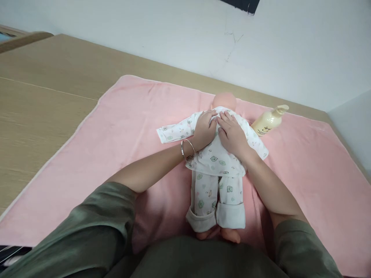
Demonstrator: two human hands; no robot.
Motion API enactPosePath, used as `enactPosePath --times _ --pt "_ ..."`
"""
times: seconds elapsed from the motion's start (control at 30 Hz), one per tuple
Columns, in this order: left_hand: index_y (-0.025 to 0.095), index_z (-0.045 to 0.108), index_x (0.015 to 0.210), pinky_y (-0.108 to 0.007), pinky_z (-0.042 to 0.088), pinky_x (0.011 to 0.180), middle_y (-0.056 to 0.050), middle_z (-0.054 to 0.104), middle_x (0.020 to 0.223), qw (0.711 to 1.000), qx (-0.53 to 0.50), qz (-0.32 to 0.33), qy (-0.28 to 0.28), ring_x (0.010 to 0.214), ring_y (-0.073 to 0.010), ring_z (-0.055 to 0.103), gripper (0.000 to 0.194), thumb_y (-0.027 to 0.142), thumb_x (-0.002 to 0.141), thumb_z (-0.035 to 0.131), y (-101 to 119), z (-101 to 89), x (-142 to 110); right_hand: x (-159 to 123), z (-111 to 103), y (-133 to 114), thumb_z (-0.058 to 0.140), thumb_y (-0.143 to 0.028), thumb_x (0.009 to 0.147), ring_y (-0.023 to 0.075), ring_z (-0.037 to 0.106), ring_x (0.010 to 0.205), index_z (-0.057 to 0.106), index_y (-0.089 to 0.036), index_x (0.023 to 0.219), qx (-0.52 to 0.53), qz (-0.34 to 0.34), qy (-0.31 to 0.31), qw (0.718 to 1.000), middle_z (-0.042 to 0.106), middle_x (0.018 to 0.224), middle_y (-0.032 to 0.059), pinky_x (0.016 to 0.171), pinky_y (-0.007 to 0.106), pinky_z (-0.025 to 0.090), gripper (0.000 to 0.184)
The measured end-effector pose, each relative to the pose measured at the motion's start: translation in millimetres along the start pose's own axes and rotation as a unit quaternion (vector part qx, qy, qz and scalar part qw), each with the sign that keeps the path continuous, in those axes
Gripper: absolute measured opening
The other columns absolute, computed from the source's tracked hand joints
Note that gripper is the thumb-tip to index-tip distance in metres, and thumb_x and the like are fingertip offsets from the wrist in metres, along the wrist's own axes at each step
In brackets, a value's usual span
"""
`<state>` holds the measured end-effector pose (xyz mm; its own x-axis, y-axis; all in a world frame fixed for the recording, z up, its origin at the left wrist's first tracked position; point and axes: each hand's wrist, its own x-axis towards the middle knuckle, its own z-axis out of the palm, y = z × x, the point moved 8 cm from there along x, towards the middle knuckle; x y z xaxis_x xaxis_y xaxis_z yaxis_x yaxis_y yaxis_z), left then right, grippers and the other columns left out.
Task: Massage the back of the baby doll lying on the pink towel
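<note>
A baby doll [216, 170] in a white printed top and trousers lies on a pink blanket [121, 154], head away from me and bare feet toward me. My left hand [204, 129] rests on the doll's upper chest at the left, fingers curled onto the cloth near the collar. A metal bangle sits on that wrist. My right hand [232, 133] lies beside it on the right of the chest, fingers pressed on the top by the neck. The two hands nearly touch at the collar. The doll's head [223, 100] shows just beyond my fingers.
A cream pump bottle [268, 122] lies on its side on the blanket right of the doll's shoulder. The blanket covers a light wooden table [43, 100] set against a white wall. A dark object shows at the lower left corner.
</note>
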<state>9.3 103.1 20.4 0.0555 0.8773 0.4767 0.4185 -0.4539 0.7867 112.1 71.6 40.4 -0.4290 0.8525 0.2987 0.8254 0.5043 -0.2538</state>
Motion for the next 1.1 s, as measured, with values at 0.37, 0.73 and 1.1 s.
enactPosePath --times 0.37,0.73,1.1 --pt "0.015 0.056 0.131 -0.048 0.027 0.122 -0.014 0.054 0.145 0.997 0.042 0.024 -0.054 0.140 -0.0260 0.043 0.044 0.033 0.095 0.040 -6 9.2 2 -10 -7 12 0.033 -0.031 0.100 0.0327 0.037 0.140 0.048 0.000 0.141 -0.066 0.127 0.077 0.987 0.044 0.145 0.0213 0.117 0.053 0.031 0.053" --pt "0.014 0.059 0.128 -0.048 0.029 0.120 -0.015 0.057 0.141 0.993 0.095 0.047 -0.054 0.136 -0.0281 0.046 0.042 0.034 0.095 0.043 0 11.2 1 5 -5 37 0.030 -0.031 0.102 0.0280 0.025 0.146 0.042 -0.005 0.148 0.010 0.117 0.009 0.993 0.034 0.153 0.0143 0.122 0.050 0.022 0.054" --pt "0.008 0.051 0.139 -0.048 0.023 0.123 -0.015 0.047 0.150 0.985 0.115 -0.003 -0.125 0.145 -0.0262 0.037 0.051 0.028 0.100 0.024 -6 17.0 12 -11 -10 -2 0.033 -0.013 0.099 0.0333 0.035 0.141 0.038 0.005 0.147 -0.151 0.191 -0.012 0.970 0.038 0.148 0.0255 0.119 0.048 0.028 0.052"
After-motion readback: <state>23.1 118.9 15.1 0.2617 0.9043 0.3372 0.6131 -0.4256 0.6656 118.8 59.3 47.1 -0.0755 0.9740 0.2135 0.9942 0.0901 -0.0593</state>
